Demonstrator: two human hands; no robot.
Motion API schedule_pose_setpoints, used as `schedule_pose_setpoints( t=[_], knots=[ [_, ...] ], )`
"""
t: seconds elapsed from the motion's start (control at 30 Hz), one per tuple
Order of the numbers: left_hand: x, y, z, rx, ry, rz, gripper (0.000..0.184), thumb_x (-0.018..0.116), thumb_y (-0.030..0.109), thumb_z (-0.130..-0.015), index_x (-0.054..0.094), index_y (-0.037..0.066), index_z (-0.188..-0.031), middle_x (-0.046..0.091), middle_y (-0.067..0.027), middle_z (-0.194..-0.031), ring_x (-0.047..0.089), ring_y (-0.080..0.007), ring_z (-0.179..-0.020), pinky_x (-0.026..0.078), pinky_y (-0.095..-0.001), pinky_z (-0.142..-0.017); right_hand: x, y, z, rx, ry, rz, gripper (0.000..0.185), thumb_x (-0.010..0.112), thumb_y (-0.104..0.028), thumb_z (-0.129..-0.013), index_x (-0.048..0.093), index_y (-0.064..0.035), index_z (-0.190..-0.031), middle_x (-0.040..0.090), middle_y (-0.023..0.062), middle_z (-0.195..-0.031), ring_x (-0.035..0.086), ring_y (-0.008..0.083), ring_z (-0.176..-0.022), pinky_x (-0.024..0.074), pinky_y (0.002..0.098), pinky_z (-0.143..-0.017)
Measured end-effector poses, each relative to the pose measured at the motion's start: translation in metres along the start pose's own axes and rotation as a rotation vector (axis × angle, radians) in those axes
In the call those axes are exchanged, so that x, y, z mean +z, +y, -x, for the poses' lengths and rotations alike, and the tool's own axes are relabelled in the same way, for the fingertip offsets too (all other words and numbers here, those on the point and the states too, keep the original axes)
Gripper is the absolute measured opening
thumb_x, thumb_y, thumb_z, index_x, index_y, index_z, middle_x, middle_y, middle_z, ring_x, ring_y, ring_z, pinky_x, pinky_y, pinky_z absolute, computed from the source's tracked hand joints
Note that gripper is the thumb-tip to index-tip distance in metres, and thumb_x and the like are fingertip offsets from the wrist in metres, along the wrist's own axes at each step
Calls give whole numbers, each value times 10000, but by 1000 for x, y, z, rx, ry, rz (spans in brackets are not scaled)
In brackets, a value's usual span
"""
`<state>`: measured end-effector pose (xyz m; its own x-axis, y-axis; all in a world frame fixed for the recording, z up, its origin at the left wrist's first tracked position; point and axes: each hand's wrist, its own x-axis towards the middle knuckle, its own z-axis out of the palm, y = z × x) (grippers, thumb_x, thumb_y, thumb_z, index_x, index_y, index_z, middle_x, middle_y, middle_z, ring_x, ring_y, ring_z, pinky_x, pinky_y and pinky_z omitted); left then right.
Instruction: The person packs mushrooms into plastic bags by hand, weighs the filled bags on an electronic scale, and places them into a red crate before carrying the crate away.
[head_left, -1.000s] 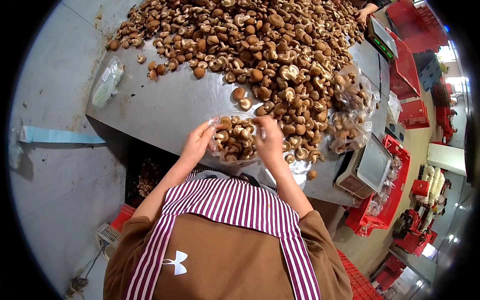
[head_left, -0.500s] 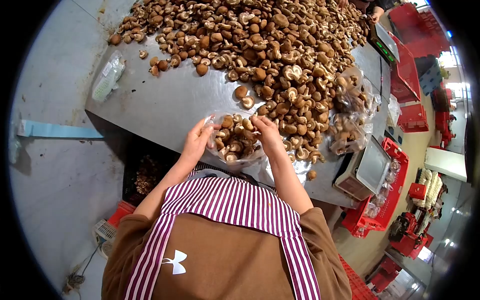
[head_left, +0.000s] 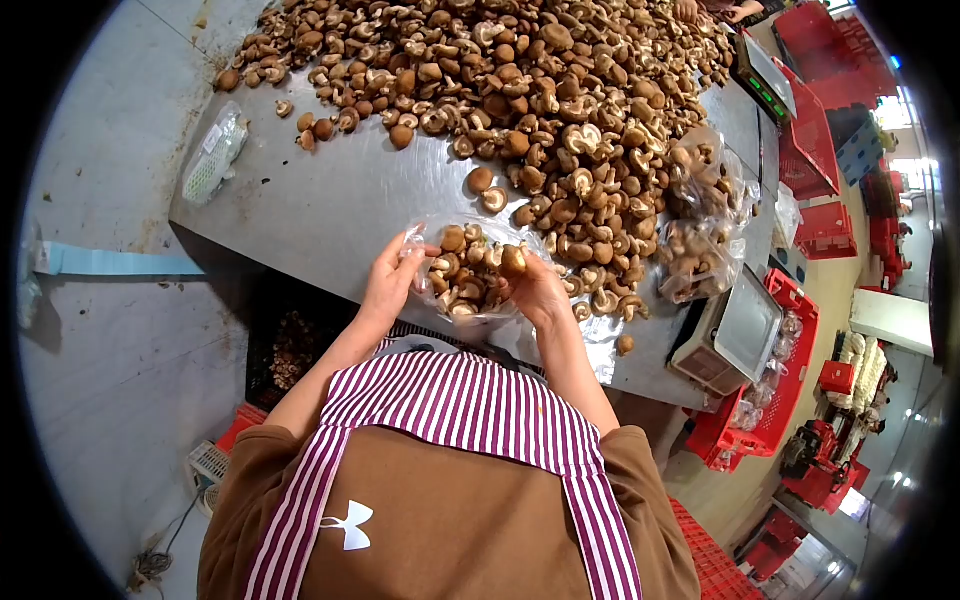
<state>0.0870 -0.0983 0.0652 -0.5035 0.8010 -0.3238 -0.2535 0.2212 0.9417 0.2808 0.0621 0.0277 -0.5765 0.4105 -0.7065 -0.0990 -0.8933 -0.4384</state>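
A clear plastic bag [head_left: 428,296] part-filled with shiitake mushrooms [head_left: 466,287] stands at the table's near edge, its mouth spread. My left hand [head_left: 390,280] pinches the left side of the bag's rim. At the bag's right side, my right hand [head_left: 541,290] has a brown-capped mushroom [head_left: 513,262] between thumb and fingers, over the bag's contents. Just past the bag, two loose mushrooms [head_left: 487,190] lie on the metal table [head_left: 300,215]. A large heap of mushrooms [head_left: 560,120] spreads across the far side.
Filled bags [head_left: 704,262] sit right of the heap, beside a scale [head_left: 728,335] and a red crate [head_left: 775,420] with packed bags. Another scale [head_left: 765,85] stands far right, near a co-worker's hands [head_left: 740,12]. A bundle of plastic packaging [head_left: 215,155] lies at the left.
My right hand has turned and dropped slightly, and a mushroom now shows in its fingers. My left hand stays at the bag's rim. The co-worker's hands at the top right have shifted.
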Motion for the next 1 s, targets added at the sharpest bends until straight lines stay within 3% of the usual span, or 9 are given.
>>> schedule_pose_setpoints(
  t=[0.2,0.43,0.5,0.6,0.77,0.83,0.9,0.93,1.0],
  knots=[
    [1,5,5,-5,14,11,413,485,167,-1017,474,41,-1410,697,-64,-1019,505,-29,-629,450,-185,-585,18,-7,30,-228,136,339,182,567,-220,-999,607,-58,-1071,656,25,-939,616,113,-798,512,255,-686],
    [7,10,9,9,24,28,415,494,152,-1010,478,19,-1403,698,-65,-1032,505,-26,-669,434,-179,-612,17,20,27,-174,57,531,241,593,-161,-979,610,-18,-1172,672,5,-968,623,78,-817,501,202,-718],
    [6,11,10,16,33,32,412,494,146,-1009,482,13,-1398,697,-67,-1031,506,-28,-670,436,-181,-613,18,29,22,-168,32,502,305,555,-112,-986,567,-7,-1273,661,68,-1114,644,144,-941,528,254,-821],
    [8,13,11,10,27,40,403,489,129,-1005,492,11,-1390,696,-69,-1033,518,-32,-686,450,-183,-623,20,31,20,-246,-171,808,460,424,-5,-985,432,-41,-1444,496,159,-1417,563,267,-1210,469,346,-1008],
    [9,15,14,-25,61,83,398,483,112,-1000,498,13,-1385,696,-69,-1043,565,-47,-734,479,-201,-631,34,-23,33,-619,263,989,301,505,-44,-958,597,-22,-1244,659,119,-1177,645,229,-1034,520,335,-902],
    [9,13,14,-16,49,73,394,484,113,-1000,501,12,-1381,696,-74,-1048,568,-50,-733,486,-207,-622,18,-48,21,-816,411,1079,325,570,-69,-927,578,-33,-1250,632,143,-1189,616,263,-1074,495,372,-939],
    [9,14,15,-11,56,81,392,492,112,-998,503,10,-1376,697,-77,-1045,559,-51,-719,493,-209,-613,-7,-71,3,-1108,650,1502,471,638,-112,-891,501,-20,-1333,533,186,-1270,503,329,-1229,434,448,-1005],
    [9,12,15,-10,56,83,392,508,115,-995,505,9,-1372,699,-78,-1039,558,-52,-718,497,-209,-605,-5,-84,0,-1105,657,1497,558,676,-152,-865,464,-35,-1368,462,200,-1354,424,368,-1288,363,459,-1070],
    [9,9,15,-7,42,63,393,509,117,-994,505,7,-1372,699,-78,-1034,557,-52,-714,497,-209,-605,2,-103,-9,-1032,744,1643,620,709,-175,-849,448,-59,-1399,437,187,-1413,432,365,-1289,379,456,-1072]
  ],
)
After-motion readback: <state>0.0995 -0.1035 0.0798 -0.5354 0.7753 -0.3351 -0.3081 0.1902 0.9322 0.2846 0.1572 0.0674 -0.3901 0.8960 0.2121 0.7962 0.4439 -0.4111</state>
